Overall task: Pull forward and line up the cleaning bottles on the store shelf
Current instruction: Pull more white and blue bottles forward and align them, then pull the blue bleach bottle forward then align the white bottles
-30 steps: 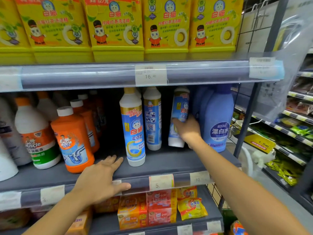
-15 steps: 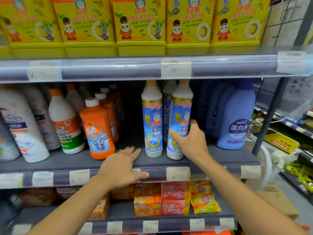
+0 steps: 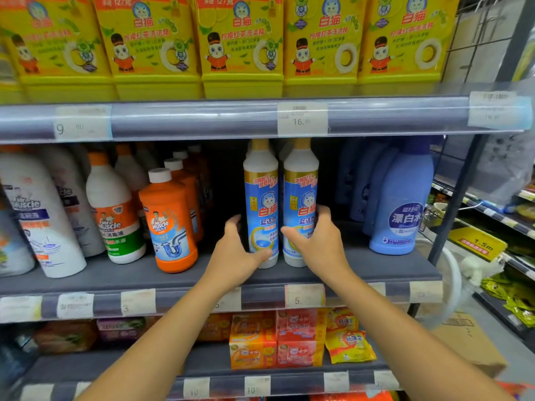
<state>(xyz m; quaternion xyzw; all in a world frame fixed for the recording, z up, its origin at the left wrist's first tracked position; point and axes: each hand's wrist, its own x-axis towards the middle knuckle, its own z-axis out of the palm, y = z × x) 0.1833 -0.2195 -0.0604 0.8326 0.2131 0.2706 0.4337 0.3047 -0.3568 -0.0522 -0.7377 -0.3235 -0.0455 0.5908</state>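
Observation:
Two tall white bottles with blue labels and gold caps stand side by side near the front of the grey middle shelf [image 3: 362, 273]. My left hand [image 3: 237, 253] wraps the lower part of the left bottle [image 3: 262, 198]. My right hand [image 3: 318, 244] grips the lower part of the right bottle [image 3: 301, 195]. Both bottles are upright and touch each other, labels facing me. More bottles of the same kind stand behind them, mostly hidden.
Orange Mr Muscle bottles [image 3: 170, 224] stand in a row to the left, with white ones [image 3: 115, 209] beyond. A blue bleach bottle [image 3: 401, 209] stands at the right. Yellow detergent packs [image 3: 240, 44] fill the upper shelf. Soap boxes [image 3: 275, 340] sit below.
My right hand pulled a blue-label bottle from the back to the front beside the other one. My left hand left the shelf edge and took hold of the left bottle.

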